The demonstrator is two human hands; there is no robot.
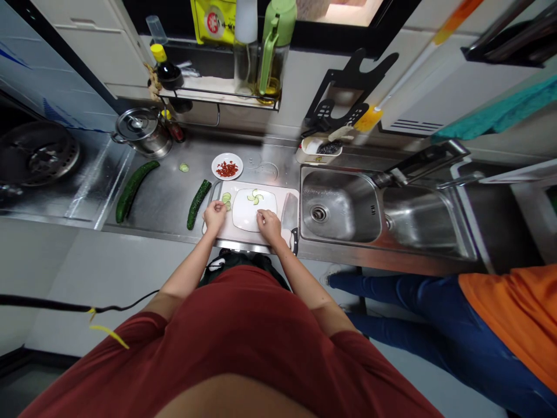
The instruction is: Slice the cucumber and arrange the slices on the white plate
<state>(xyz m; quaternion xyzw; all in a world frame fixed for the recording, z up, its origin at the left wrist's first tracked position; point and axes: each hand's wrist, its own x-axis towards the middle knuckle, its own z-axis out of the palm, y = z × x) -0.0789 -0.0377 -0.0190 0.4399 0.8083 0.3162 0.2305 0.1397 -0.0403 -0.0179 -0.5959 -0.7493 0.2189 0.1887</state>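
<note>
A white square plate point(244, 219) lies on a pale cutting board point(232, 234), with several thin cucumber slices point(255, 197) fanned out near its far edge. Left of the plate, a short row of loose cucumber slices point(226, 197) rests on the board. My left hand point(214, 217) is closed in a pinch at the nearest of these slices. Over the plate's right side, my right hand point(269, 226) has its fingers curled together; whatever they hold, if anything, is too small to make out. A knife point(289, 212) with a black handle lies along the board's right end.
Left of the board are a cut cucumber point(199, 204) and a whole cucumber point(137, 190). Behind stand a small dish of chopped red pieces point(227, 167) and a lidded pot point(143, 133). A double sink point(342, 206) is at right, where a person in orange point(517, 319) stands.
</note>
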